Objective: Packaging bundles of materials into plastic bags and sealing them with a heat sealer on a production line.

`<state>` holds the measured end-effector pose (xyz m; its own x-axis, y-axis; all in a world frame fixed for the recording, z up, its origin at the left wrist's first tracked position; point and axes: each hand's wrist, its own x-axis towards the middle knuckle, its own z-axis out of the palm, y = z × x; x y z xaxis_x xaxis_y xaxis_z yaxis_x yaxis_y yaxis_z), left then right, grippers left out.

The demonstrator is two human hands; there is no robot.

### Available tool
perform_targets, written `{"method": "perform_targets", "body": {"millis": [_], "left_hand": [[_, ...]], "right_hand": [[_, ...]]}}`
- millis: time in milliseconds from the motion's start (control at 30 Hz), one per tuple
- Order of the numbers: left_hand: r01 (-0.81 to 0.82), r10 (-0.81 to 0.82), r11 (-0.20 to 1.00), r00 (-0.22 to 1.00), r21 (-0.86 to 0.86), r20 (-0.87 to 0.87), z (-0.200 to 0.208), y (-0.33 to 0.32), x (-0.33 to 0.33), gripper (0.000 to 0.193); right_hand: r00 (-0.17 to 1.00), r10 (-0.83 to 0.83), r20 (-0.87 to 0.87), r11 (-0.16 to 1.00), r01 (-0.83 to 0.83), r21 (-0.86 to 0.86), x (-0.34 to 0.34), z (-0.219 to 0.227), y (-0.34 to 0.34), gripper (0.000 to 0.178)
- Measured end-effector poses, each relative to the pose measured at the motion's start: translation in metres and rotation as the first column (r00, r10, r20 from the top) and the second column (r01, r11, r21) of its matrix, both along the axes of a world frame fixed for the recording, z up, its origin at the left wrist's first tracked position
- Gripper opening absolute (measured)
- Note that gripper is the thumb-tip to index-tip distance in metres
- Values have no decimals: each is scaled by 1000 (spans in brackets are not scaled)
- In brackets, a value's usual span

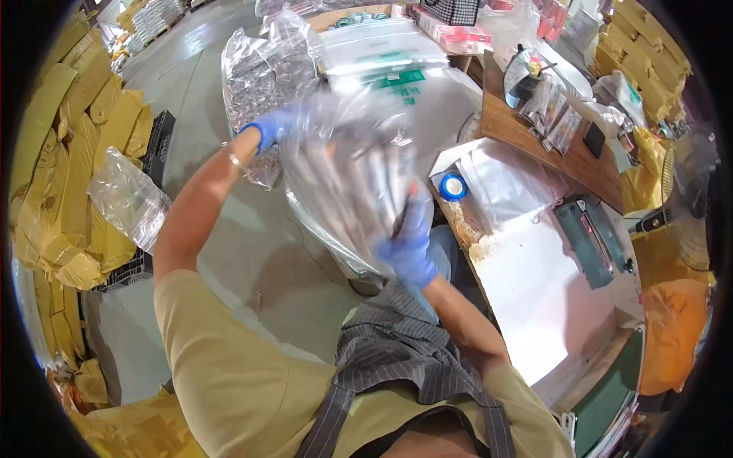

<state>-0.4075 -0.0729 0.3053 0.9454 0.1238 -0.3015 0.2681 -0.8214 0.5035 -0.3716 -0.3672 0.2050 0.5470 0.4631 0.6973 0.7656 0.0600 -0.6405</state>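
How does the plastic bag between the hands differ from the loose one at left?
The held bag looks filled; the loose bag looks flat. The held bag is between the left hand and right hand; the loose bag lies near the black crate, untouched. The held bag is blurred; the loose bag is sharper. Both are clear.

A clear, crinkled plastic bag (336,122), blurred, is held up beside the white worktop's (534,298) left edge; long brownish and grey pieces (359,179) show through it, slanting.

Green print (411,77) on plastic bags (359,58), not legible
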Motion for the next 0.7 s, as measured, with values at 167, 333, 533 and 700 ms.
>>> {"method": "perform_targets", "body": {"millis": [167, 333, 533, 700], "left_hand": [[68, -59, 971, 997, 229, -46, 10, -37, -32, 77], [13, -44, 962, 994, 273, 105, -9, -54, 19, 74], [535, -469, 845, 761, -25, 448, -53, -224, 151, 40], [488, -462, 870, 761, 66, 456, -149, -285, 265, 13]], "right_hand": [[966, 51, -255, 559, -239, -794, -9, -28, 25, 85], [980, 81, -182, 513, -198, -836, 42, -133, 98, 60], [953, 263, -153, 907, -298, -298, 33, -117, 30, 44], [832, 151, -534, 938, -291, -189, 9, -63, -147, 32]]}}
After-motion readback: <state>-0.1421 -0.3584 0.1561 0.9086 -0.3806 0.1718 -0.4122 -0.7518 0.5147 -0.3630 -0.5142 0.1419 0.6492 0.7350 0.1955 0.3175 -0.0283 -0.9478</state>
